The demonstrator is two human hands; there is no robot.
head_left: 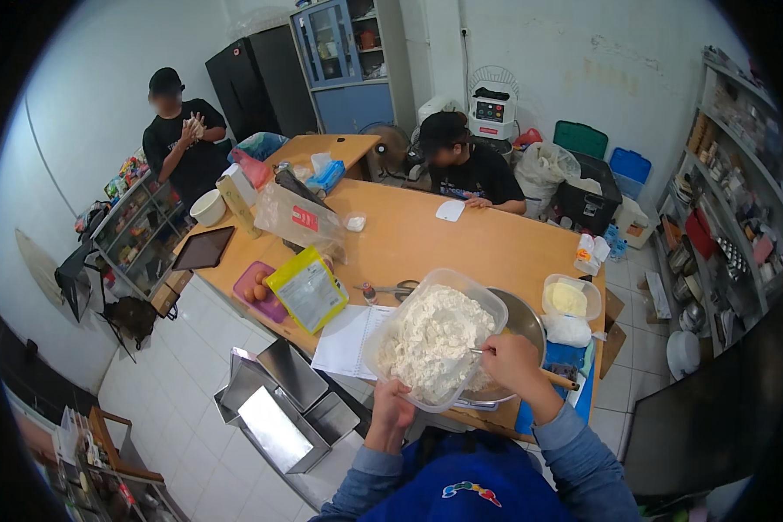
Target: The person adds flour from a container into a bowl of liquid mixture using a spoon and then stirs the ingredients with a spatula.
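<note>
My left hand (pixel 392 407) grips the near edge of a clear plastic container (pixel 373 350), its fingers partly hidden under it. White flour (pixel 437 337) heaps inside, and the container is held tilted over a wide metal mixing bowl (pixel 527 320). My right hand (pixel 511 359) is closed around the handle of a metal spoon (pixel 476 351), whose tip is at the flour by the container's right side. Most of the bowl's inside is hidden by the container and my right hand. Near my right wrist a wooden handle (pixel 562 379) sticks out.
Right of the bowl stand a tub of pale yellow stuff (pixel 569 297) and a white bag (pixel 567 331). Leftward lie an open notebook (pixel 344 344), scissors (pixel 400 288), a yellow pouch (pixel 308 290) and eggs (pixel 257 287). Metal loaf pans (pixel 278 426) are at lower left. Two people (pixel 183 139) are across the table (pixel 400 230).
</note>
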